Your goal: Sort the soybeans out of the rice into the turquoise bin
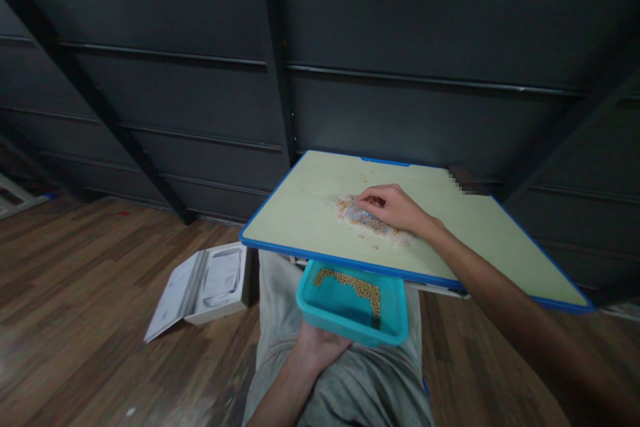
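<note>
My left hand (320,347) supports a teal plastic tray (345,328) from below, over my lap and just under the table's near edge. Small round golden beads (367,289) lie in the tray, gathered along its far and right sides. On the pale folding table (295,203) is a loose heap (383,228) of golden beads mixed with whitish, translucent bits. My right hand (397,207) is over this heap, with thumb and fingertips pinched together at its upper part. Whatever is between those fingertips is too small to make out.
An opened white box (220,283) sits on the wooden floor (120,260) at the left. Behind the table stands a dark panelled wall (400,27). A blue rim (280,247) edges the tabletop. A few stray beads lie around the heap.
</note>
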A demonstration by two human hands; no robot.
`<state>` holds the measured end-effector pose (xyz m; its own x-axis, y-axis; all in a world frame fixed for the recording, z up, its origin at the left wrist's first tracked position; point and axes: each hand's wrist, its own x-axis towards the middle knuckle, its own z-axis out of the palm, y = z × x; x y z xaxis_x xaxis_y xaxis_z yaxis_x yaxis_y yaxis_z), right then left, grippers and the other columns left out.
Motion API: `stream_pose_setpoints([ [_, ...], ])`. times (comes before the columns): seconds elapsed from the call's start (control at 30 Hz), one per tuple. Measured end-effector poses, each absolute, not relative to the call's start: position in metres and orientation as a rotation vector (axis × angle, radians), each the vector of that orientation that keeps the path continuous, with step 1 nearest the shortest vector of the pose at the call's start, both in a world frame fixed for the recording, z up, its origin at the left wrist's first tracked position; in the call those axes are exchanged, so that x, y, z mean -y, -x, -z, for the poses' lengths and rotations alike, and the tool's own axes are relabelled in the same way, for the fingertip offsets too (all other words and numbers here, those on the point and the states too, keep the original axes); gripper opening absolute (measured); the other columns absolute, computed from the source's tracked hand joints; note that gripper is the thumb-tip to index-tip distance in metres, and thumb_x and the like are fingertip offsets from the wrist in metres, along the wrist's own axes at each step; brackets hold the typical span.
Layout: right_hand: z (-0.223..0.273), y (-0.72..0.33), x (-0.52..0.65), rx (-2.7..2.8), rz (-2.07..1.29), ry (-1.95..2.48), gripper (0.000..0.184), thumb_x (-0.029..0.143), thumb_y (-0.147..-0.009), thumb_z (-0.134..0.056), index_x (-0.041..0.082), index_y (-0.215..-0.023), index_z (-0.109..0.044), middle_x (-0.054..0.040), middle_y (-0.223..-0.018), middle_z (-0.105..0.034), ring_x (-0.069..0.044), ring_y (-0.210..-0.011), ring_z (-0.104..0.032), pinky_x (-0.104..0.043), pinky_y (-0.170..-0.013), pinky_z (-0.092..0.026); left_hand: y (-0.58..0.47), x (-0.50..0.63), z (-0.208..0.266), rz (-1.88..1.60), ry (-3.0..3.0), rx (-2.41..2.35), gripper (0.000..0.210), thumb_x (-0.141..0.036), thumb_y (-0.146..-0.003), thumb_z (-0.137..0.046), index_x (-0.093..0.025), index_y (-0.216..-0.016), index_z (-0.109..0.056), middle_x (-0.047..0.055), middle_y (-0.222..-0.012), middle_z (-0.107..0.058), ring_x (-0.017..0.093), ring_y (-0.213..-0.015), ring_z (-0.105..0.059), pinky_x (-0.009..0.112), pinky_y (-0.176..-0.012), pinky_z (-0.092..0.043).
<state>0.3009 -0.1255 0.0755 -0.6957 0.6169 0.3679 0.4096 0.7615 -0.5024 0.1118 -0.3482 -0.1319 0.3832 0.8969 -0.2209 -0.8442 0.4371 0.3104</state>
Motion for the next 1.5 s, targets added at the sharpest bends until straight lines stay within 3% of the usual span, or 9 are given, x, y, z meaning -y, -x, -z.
stream_pose_setpoints([
  [0.13,-0.074,-0.299,0.125,2.433,-0.504,0.771,0.025,0.038,-0.113,-0.074,0.022,-0.108,-0.093,-0.0071,-0.091,-0.085,-0.021,-0.079,-0.068,-0.038,-0.078,-0.046,-0.112,0.348,0.133,-1.115,-0.160,-0.372,0.040,-0.054,-0.107,-0.088,-0.023,-0.132,-0.091,0.016,-0.148,-0.092,0.045,-0.173,-0.061,0.067,-0.147,-0.045],
  [0.43,-0.072,-0.295,0.128,2.457,-0.541,0.775,0.025,0.036,-0.114,-0.075,0.022,-0.111,-0.095,-0.0070,-0.094,-0.087,-0.021,-0.080,-0.068,-0.037,-0.078,-0.046,-0.112,0.348,0.135,-1.100,-0.117,-0.378,0.032,-0.049,-0.111,-0.078,-0.028,-0.129,-0.093,0.012,-0.141,-0.095,0.042,-0.170,-0.065,0.067,-0.145,-0.047],
  [0.63,-0.070,-0.294,0.129,2.472,-0.606,0.750,0.025,0.038,-0.114,-0.076,0.022,-0.112,-0.095,-0.0070,-0.097,-0.089,-0.021,-0.082,-0.071,-0.037,-0.080,-0.049,-0.111,0.348,0.134,-1.105,-0.104,-0.405,0.036,-0.050,-0.110,-0.080,-0.030,-0.138,-0.091,0.012,-0.148,-0.093,0.045,-0.171,-0.063,0.069,-0.144,-0.048],
  [0.87,-0.071,-0.292,0.134,2.476,-0.724,0.645,0.023,0.038,-0.114,-0.077,0.023,-0.111,-0.094,-0.0080,-0.103,-0.092,-0.021,-0.088,-0.076,-0.037,-0.084,-0.054,-0.112,0.348,0.135,-1.107,-0.140,-0.379,0.040,-0.048,-0.107,-0.087,-0.022,-0.137,-0.092,0.016,-0.144,-0.094,0.044,-0.170,-0.064,0.065,-0.145,-0.047],
  [1.17,-0.072,-0.286,0.146,2.489,-0.821,0.552,0.023,0.039,-0.114,-0.077,0.023,-0.110,-0.093,-0.0096,-0.109,-0.093,-0.024,-0.096,-0.080,-0.039,-0.092,-0.058,-0.113,0.348,0.132,-1.113,-0.133,-0.376,0.032,-0.044,-0.109,-0.082,-0.026,-0.134,-0.091,0.012,-0.140,-0.095,0.041,-0.166,-0.069,0.064,-0.144,-0.048],
  [1.3,-0.070,-0.284,0.151,2.519,-0.850,0.562,0.023,0.039,-0.114,-0.079,0.022,-0.112,-0.095,-0.0087,-0.103,-0.091,-0.023,-0.091,-0.078,-0.038,-0.087,-0.057,-0.113,0.347,0.135,-1.118,-0.091,-0.362,0.042,-0.049,-0.110,-0.083,-0.027,-0.145,-0.088,0.013,-0.145,-0.094,0.042,-0.166,-0.069,0.066,-0.145,-0.049],
  [1.5,-0.063,-0.279,0.157,2.515,-0.954,0.492,0.026,0.045,-0.111,-0.085,0.022,-0.111,-0.096,-0.0066,-0.094,-0.088,-0.020,-0.081,-0.072,-0.035,-0.079,-0.054,-0.115,0.347,0.135,-1.158,-0.064,-0.369,0.044,-0.053,-0.110,-0.082,-0.025,-0.144,-0.087,0.013,-0.143,-0.094,0.041,-0.160,-0.074,0.069,-0.143,-0.051],
])
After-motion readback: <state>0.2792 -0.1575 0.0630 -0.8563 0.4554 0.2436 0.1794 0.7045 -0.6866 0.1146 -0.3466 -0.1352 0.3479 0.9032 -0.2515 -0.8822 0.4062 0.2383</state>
